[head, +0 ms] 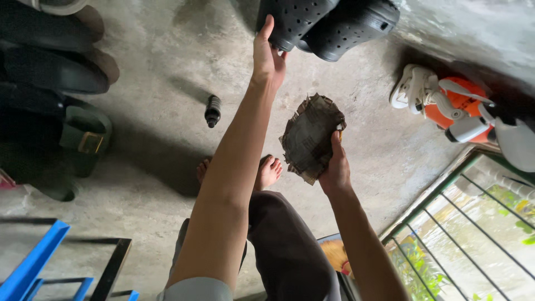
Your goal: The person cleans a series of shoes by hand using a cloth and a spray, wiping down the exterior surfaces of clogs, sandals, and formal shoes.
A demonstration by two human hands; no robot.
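Left hand (267, 58) grips one of two black clogs (295, 22) up top. Right hand (334, 170) clutches one crumpled paper sheet (309, 136). One small black bottle (212, 110) on concrete floor (161, 56).

Looking matt and perforated, foam-like plastic: 2 black clogs (329, 22). Showing rough, stained concrete: floor (167, 61). Looking crumpled, dull, frayed at edges, paper or thin card: brown sheet (309, 136). Shining glossy, hard plastic: orange-white sprayer (454, 108). Showing painted metal: blue frame (33, 262), window bars (473, 223). Reading matt, soft cloth: dark trousers (284, 251).
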